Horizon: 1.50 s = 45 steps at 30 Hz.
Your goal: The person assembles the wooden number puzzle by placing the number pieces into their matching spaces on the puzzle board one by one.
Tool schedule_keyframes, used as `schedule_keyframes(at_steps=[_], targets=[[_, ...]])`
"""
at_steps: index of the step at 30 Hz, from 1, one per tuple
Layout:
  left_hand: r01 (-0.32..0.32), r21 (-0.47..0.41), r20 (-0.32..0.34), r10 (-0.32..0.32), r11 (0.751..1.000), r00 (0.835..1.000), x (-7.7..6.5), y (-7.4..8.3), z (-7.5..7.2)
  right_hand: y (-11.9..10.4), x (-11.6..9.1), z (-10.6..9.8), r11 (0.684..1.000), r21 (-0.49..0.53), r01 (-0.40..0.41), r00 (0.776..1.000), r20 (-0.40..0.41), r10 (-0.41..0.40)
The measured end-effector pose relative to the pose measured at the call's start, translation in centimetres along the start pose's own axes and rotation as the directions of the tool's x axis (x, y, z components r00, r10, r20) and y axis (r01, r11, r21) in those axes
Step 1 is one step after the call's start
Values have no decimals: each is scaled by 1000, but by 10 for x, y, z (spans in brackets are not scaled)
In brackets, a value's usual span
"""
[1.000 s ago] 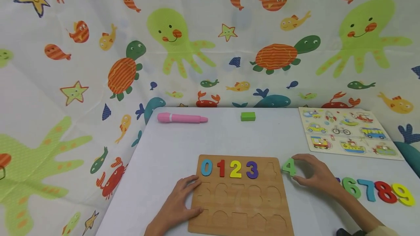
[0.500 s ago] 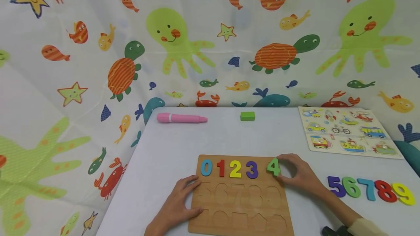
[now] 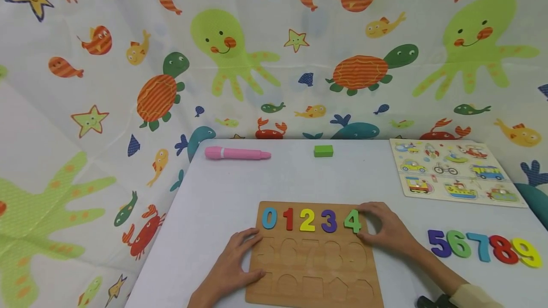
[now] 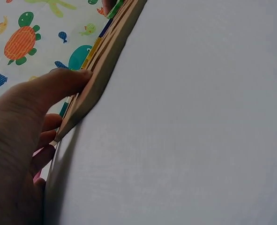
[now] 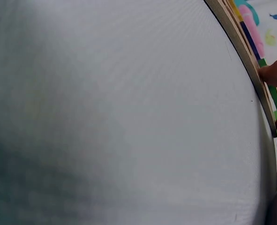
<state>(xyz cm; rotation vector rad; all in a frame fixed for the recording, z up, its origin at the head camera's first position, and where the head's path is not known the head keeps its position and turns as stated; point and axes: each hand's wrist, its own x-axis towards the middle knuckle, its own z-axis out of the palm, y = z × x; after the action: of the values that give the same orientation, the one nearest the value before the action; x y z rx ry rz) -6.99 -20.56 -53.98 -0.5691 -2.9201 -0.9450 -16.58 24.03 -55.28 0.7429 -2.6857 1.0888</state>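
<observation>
A wooden number puzzle board lies on the table with the blue 0, red 1, yellow 2 and purple 3 in its top row. My right hand pinches the green number 4 between thumb and index finger over the outline at the right end of that row. In the right wrist view, the green 4 shows edge-on at the board. My left hand rests against the board's left edge, its thumb touching the rim.
To the right lie the loose numbers: purple 5, green 6, blue 7, red 8 and yellow 9. Farther back are a pink marker, a green block and a vehicle puzzle. A sea-animal cloth hangs behind.
My right hand has carried the green 4 leftward from beside the board to above its top row, then slightly further left. My left hand stays at the board's edge.
</observation>
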Motion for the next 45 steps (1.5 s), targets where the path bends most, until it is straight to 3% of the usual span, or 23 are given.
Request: schedule_keyframes(at_steps=[32, 39, 45], targets=[[-16, 8, -28, 17, 1000, 999, -1, -1, 3, -3, 1, -5, 1000, -20, 8, 998, 62, -7], [4, 4, -13, -4, 1000, 1000, 0, 0, 2, -3, 0, -4, 999, -23, 25, 998, 50, -24], [4, 3, -7, -4, 1000, 1000, 1, 0, 1, -3, 1, -5, 1000, -2, -11, 998, 60, 11]])
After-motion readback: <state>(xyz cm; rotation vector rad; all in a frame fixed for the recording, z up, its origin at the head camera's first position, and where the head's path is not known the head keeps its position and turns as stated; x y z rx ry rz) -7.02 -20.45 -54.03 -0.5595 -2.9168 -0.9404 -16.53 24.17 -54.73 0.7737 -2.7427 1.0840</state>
